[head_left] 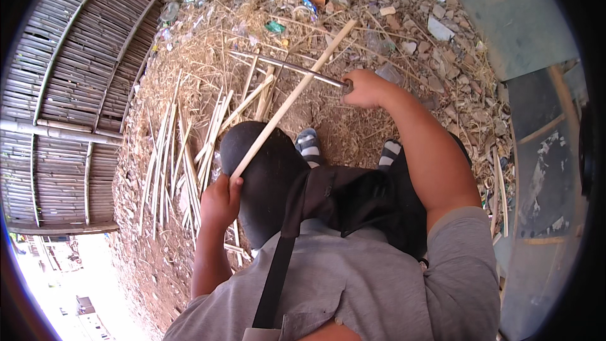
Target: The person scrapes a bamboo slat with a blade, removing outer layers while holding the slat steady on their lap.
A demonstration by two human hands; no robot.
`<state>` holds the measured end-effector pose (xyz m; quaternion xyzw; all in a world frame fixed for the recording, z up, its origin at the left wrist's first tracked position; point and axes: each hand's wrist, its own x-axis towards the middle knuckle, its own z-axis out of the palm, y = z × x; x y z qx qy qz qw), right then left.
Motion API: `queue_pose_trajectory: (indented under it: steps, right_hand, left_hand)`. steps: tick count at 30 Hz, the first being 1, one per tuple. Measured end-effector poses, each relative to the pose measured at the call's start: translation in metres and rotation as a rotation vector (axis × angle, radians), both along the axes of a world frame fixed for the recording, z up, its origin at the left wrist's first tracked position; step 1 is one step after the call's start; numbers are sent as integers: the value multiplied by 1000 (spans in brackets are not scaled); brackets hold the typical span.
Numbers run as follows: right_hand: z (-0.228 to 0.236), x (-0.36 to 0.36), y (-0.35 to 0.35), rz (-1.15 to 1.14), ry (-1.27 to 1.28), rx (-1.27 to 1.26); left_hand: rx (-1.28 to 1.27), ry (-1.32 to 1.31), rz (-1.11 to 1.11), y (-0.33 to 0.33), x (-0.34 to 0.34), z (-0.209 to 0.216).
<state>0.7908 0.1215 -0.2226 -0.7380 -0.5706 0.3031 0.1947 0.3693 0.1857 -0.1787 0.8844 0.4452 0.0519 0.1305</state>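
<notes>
At far left stands a wall of bamboo slats [69, 76], dark poles running across it. Beside it, pale split strips [165, 158] lie loosely heaped on the straw-littered ground [142, 265]. Next comes the left hand [219, 205], its grip wrapped around the lower end of a long pale stick [284, 109]. The stick slants up and to the right, passing over the black-clad left knee [259, 142], its far end above the litter. A long, narrow blade [278, 62] crosses its upper part, tip toward the left; whether the two touch, I cannot tell. Below that crossing, striped socks show in a dark sandal [308, 141]. Farther right, the right hand [365, 88] has its grip closed on the blade's handle end. Broken rubble [442, 76] spreads beyond, up to a grey-green panel [521, 16] at far right.
</notes>
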Motion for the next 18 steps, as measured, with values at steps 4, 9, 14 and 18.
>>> queue_pose_trajectory:
  steps: [4, 9, 14, 18]
  right_hand:
    - [28, -27, 12, 21, -73, -84]
    - [-8, -17, 5, 91, 34, 18]
    - [-2, 3, 13, -81, -45, -8]
    - [41, -52, -1, 173, -237, 45]
  left_hand:
    - [3, 53, 46, -5, -1, 10]
    - [11, -18, -7, -2, 1, -3]
    - [26, 61, 31, -4, -1, 13]
    - [-14, 36, 32, -1, -6, 4]
